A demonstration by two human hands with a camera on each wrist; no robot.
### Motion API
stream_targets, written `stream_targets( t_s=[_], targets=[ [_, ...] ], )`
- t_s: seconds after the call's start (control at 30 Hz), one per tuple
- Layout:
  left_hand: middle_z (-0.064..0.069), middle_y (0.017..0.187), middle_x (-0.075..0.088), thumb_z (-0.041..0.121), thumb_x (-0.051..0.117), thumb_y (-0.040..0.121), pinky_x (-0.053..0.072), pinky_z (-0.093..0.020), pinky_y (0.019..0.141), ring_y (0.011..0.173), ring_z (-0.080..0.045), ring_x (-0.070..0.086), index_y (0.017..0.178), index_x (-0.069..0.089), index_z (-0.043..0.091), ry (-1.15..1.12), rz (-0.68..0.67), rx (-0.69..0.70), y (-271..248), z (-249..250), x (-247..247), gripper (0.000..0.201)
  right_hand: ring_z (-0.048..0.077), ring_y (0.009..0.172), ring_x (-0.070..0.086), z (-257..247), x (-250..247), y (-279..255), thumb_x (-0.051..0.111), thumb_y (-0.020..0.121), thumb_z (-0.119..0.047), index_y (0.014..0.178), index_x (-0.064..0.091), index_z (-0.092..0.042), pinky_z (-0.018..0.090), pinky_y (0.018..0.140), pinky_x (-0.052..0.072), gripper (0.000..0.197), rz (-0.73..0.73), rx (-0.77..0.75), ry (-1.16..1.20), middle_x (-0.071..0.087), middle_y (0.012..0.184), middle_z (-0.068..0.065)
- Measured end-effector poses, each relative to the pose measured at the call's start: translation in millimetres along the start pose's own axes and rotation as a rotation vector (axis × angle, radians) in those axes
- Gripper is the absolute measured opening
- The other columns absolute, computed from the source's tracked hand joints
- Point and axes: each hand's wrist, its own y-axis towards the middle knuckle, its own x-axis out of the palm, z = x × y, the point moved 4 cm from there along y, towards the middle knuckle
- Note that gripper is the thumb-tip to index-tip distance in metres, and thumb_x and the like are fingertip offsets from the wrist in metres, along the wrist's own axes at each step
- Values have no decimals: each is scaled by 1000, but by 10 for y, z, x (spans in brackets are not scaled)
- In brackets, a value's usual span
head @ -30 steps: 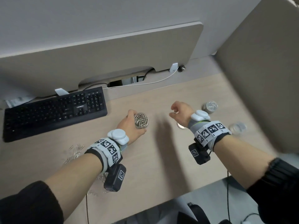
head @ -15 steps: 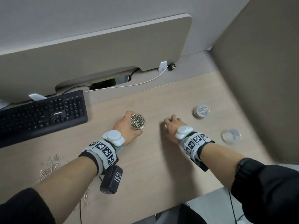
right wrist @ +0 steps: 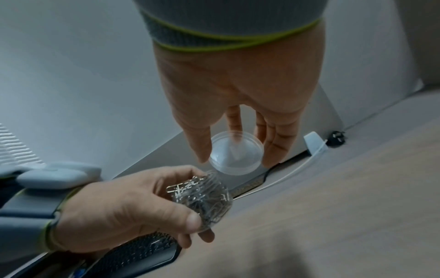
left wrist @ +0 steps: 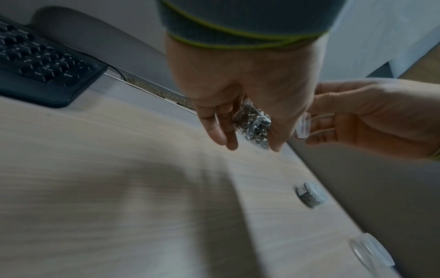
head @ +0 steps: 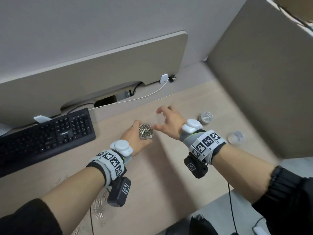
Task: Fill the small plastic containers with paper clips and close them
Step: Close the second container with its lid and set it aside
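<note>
My left hand [head: 135,135] grips a small clear container [head: 146,131] heaped with silver paper clips, held above the desk; it also shows as the container [right wrist: 202,199] in the right wrist view and the container [left wrist: 253,125] in the left wrist view. My right hand [head: 166,122] pinches a clear round lid [right wrist: 235,153] between thumb and fingers, just right of and slightly above the container. The lid [left wrist: 303,127] is seen edge-on in the left wrist view. Lid and container are apart.
A closed container of clips [head: 205,118] and an empty clear container [head: 235,137] stand at the right by the partition [head: 262,82]. Loose paper clips [head: 99,209] lie near the desk's front left. A black keyboard [head: 44,138] sits at the left.
My right hand has lifted off the desk with the clear lid and moved up toward the filled container. My left hand keeps holding the container in much the same place.
</note>
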Motion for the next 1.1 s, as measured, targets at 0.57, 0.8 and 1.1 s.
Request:
stream_targets(
  t_s=[0.57, 0.8, 1.1],
  targets=[
    [5, 93, 65, 24, 80, 71, 41, -24, 59, 82, -19, 60, 113, 48, 20, -161, -5, 3, -405, -19, -283, 53, 27, 85, 58, -604, 283, -333, 74, 73, -40, 67, 41, -23, 41, 77, 48, 38, -35, -151, 27, 64, 93, 6],
    [11, 91, 66, 24, 83, 69, 45, -20, 65, 79, -9, 61, 112, 53, 30, -233, 4, 22, -478, -72, -351, 53, 24, 82, 51, -676, 342, -445, 75, 73, -41, 76, 49, -17, 41, 78, 46, 35, -68, -194, -37, 64, 90, 2],
    [10, 94, 69, 35, 82, 58, 54, -35, 77, 82, -13, 65, 106, 56, 38, -337, -39, 25, -446, -113, -335, 54, 30, 93, 60, -742, 237, -489, 73, 75, -25, 74, 48, -20, 43, 80, 49, 26, -159, -207, -44, 65, 108, 9]
  ],
)
